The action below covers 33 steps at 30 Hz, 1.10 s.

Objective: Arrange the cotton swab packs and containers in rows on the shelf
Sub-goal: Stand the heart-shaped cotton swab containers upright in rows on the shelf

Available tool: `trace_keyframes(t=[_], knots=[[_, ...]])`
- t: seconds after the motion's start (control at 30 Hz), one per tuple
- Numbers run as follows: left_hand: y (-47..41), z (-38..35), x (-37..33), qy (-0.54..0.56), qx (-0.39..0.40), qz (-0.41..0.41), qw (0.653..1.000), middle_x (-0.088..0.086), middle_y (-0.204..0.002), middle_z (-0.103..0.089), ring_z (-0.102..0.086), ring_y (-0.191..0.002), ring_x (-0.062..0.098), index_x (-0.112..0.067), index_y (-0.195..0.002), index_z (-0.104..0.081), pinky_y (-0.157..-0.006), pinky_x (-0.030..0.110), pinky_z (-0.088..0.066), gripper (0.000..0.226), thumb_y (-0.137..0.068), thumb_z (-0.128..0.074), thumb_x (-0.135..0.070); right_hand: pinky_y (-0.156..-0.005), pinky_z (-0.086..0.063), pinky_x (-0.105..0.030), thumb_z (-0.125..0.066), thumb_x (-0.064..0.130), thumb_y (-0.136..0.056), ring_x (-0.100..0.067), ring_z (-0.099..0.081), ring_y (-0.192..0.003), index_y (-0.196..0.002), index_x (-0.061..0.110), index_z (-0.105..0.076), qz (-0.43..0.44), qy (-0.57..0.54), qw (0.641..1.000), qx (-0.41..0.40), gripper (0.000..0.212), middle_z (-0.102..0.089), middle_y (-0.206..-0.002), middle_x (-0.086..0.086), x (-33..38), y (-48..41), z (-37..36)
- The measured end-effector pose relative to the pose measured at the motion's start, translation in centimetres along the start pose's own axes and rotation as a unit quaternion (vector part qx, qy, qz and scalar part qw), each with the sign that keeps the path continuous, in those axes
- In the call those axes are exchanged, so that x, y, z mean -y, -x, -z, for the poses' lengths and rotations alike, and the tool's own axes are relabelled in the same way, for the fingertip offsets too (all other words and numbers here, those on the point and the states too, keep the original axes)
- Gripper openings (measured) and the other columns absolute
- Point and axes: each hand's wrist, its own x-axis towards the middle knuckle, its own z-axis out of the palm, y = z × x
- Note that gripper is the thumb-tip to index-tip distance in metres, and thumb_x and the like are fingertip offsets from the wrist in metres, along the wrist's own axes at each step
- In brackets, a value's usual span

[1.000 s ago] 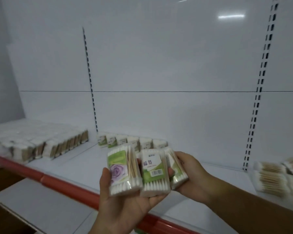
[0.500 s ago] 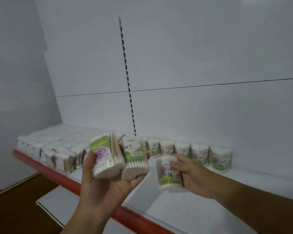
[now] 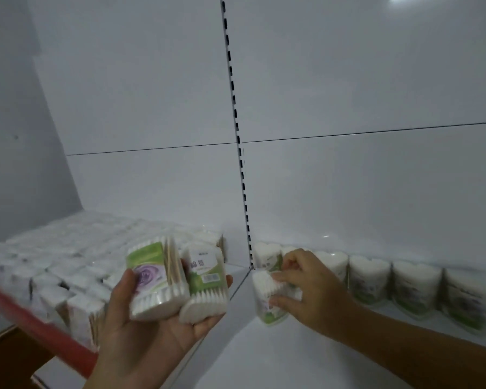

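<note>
On the shelf (image 3: pixel 264 360), right of the slotted upright (image 3: pixel 237 136), six containers (image 3: pixel 369 279) stood in one row against the back panel (image 3: pixel 376 178), one partly hidden by the right hand (image 3: pixel 312 290). That hand grasped a seventh container (image 3: pixel 267 304) at the upright's foot, before the row. The left hand (image 3: pixel 141 341), left of the upright, clasped two packs (image 3: pixel 157 276). Further left, massed packs (image 3: pixel 68 265) were too blurred to count.

The left grip (image 3: pixel 152 329) was held palm up above the front edge of the shelf (image 3: pixel 264 357), thumb and curled fingers cradling two swab packs (image 3: pixel 157 276). The right forearm (image 3: pixel 404 349) stretched in from the lower right. The right grip (image 3: pixel 306 287), knuckles up, pinched one swab container (image 3: pixel 264 303) between thumb and fingertips near the shelf's back edge.
</note>
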Motion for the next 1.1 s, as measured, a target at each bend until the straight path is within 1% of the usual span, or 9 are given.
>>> trace_keyframes(t=[0.17, 0.33, 0.5, 0.6, 0.7, 0.8, 0.87, 0.93, 1.1], knots=[[-2.2, 3.0, -1.7, 0.023, 0.014, 0.038, 0.999, 0.018, -0.148, 0.009, 0.017, -0.138, 0.044, -0.001, -0.14, -0.045, -0.113, 0.057, 0.019, 0.068, -0.093, -0.047, -0.05, -0.053, -0.051, -0.033, -0.085, 0.021, -0.061, -0.027, -0.057, -0.067, -0.084, 0.011, -0.074, -0.013, 0.135, 0.991, 0.009, 0.028, -0.057, -0.076, -0.006, -0.3, -2.5, -2.0], [-4.1, 4.5, -1.0, 0.031, 0.018, 0.045, 0.998, 0.029, -0.137, -0.048, -0.043, -0.126, 0.053, -0.005, -0.109, -0.072, -0.101, 0.068, -0.034, 0.071, -0.052, -0.09, -0.043, -0.054, -0.049, -0.029, -0.077, 0.017, -0.072, -0.025, -0.057, -0.07, -0.107, 0.009, -0.072, -0.004, 0.215, 0.975, 0.058, 0.036, -0.059, -0.081, -0.008, 0.8, -2.7, -1.2], [-5.8, 4.6, -1.1, 0.023, 0.074, 0.122, 0.989, 0.025, -0.152, -0.028, -0.018, -0.143, 0.042, 0.0, -0.143, -0.038, -0.112, 0.064, 0.005, 0.062, -0.098, -0.045, -0.042, -0.069, -0.041, -0.013, -0.046, 0.054, -0.087, -0.002, -0.056, -0.08, -0.107, 0.033, -0.063, -0.204, 0.004, 0.978, -0.035, 0.034, -0.059, -0.087, 0.015, 5.6, -4.2, 2.1], [-6.2, 5.2, -0.4, 0.038, 0.073, 0.182, 0.98, 0.023, -0.151, -0.034, -0.028, -0.141, 0.036, 0.003, -0.147, -0.027, -0.115, 0.058, -0.004, 0.054, -0.105, -0.032, -0.03, -0.064, -0.044, -0.011, -0.048, 0.073, -0.072, 0.003, -0.059, -0.077, -0.101, 0.045, -0.058, -0.291, -0.089, 0.951, 0.048, 0.041, -0.062, -0.089, 0.025, 8.4, -4.3, 3.3], [-7.6, 5.2, 0.4, -0.106, 0.014, 0.152, 0.983, 0.021, -0.139, -0.049, -0.046, -0.129, 0.034, 0.004, -0.145, -0.032, -0.115, 0.058, -0.019, 0.063, -0.097, -0.057, -0.027, -0.064, -0.047, -0.016, -0.064, 0.065, -0.069, 0.002, -0.06, -0.077, -0.093, 0.04, -0.063, -0.314, -0.087, 0.941, 0.093, 0.035, -0.065, -0.088, 0.02, 9.4, -4.0, 3.5], [-9.0, 4.4, -1.0, -0.021, 0.065, 0.115, 0.991, 0.035, -0.145, -0.033, -0.032, -0.139, 0.039, 0.019, -0.14, -0.022, -0.119, 0.044, -0.014, 0.041, -0.103, -0.022, 0.001, -0.072, -0.053, -0.031, -0.08, 0.045, -0.066, -0.007, -0.063, -0.077, -0.095, 0.033, -0.068, -0.375, -0.138, 0.913, 0.081, 0.034, -0.069, -0.091, 0.007, 9.1, -3.3, 4.1], [-9.1, 3.9, -0.6, -0.067, -0.006, 0.086, 0.994, 0.035, -0.134, -0.048, -0.048, -0.128, 0.041, 0.018, -0.126, -0.05, -0.109, 0.048, -0.037, 0.044, -0.092, -0.06, -0.008, -0.07, -0.055, -0.025, -0.078, 0.049, -0.056, -0.003, -0.064, -0.077, -0.097, 0.041, -0.064, -0.401, -0.091, 0.91, 0.043, 0.043, -0.067, -0.091, 0.015, 8.4, -2.3, 4.5], [-8.6, 4.0, 0.0, -0.025, 0.024, 0.114, 0.993, 0.023, -0.11, -0.069, -0.068, -0.099, 0.038, -0.003, -0.093, -0.077, -0.081, 0.049, -0.057, 0.066, -0.035, -0.099, -0.026, -0.067, -0.051, -0.015, -0.076, 0.05, -0.059, 0.004, -0.06, -0.08, -0.095, 0.047, -0.058, -0.395, 0.034, 0.918, 0.009, 0.04, -0.063, -0.087, 0.019, 7.3, -0.9, 4.6], [-8.5, 3.6, -1.0, -0.033, -0.033, 0.093, 0.995, 0.019, -0.088, -0.073, -0.072, -0.071, 0.034, -0.009, -0.078, -0.079, -0.052, 0.04, -0.059, 0.076, -0.013, -0.097, -0.045, -0.064, -0.044, -0.009, -0.075, 0.051, -0.069, 0.011, -0.053, -0.086, -0.098, 0.043, -0.047, -0.359, 0.131, 0.924, 0.027, 0.041, -0.056, -0.093, 0.021, 5.0, 1.8, 3.0]])
